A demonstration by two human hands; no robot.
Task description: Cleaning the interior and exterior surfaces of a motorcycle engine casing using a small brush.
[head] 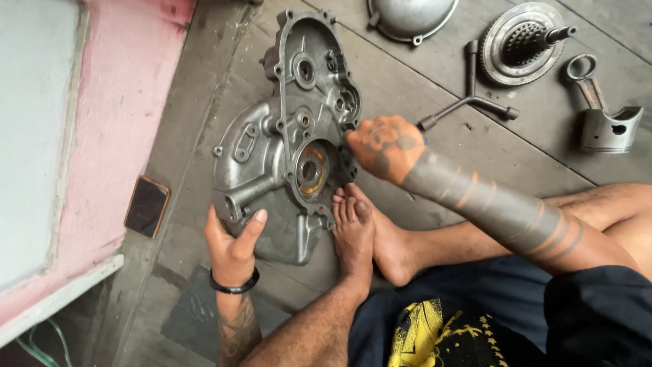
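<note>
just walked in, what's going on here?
A person sitting on the floor steadies a grey metal engine case half. The left hand grips its lower edge, the right hand presses at its right rim, and a foot braces it. A Y-shaped socket wrench, a piston with rod, a clutch assembly and a round cover lie nearby; a phone lies left.

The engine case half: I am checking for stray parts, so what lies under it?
Under the engine case half only the grey plank floor shows around its edges. The left hand grips its lower edge, toes touch its right side. Anything directly beneath is covered.
</note>
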